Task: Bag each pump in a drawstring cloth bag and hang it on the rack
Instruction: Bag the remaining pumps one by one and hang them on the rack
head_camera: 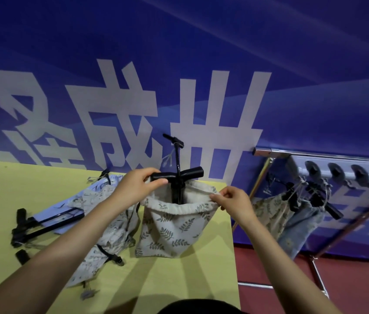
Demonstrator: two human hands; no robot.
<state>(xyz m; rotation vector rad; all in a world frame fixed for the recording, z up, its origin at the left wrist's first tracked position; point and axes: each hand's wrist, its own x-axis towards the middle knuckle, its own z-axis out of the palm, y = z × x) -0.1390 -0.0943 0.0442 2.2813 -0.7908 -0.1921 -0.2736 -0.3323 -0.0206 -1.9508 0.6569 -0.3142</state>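
A black pump (pixel 177 184) stands upright inside a cream drawstring bag with a leaf print (pixel 174 227) on the yellow table (pixel 2 200). Its T-handle sticks out above the bag's mouth. My left hand (pixel 137 185) grips the left end of the handle together with the bag's rim. My right hand (pixel 233 201) pinches the right side of the rim. Another pump (pixel 41 225) lies flat at the left beside more cloth bags (pixel 102 223).
A metal rack (pixel 314 155) with round hooks stands to the right of the table. Bagged pumps (pixel 292 214) hang from it. A blue banner with large white characters runs behind. The red floor lies below the table's right edge.
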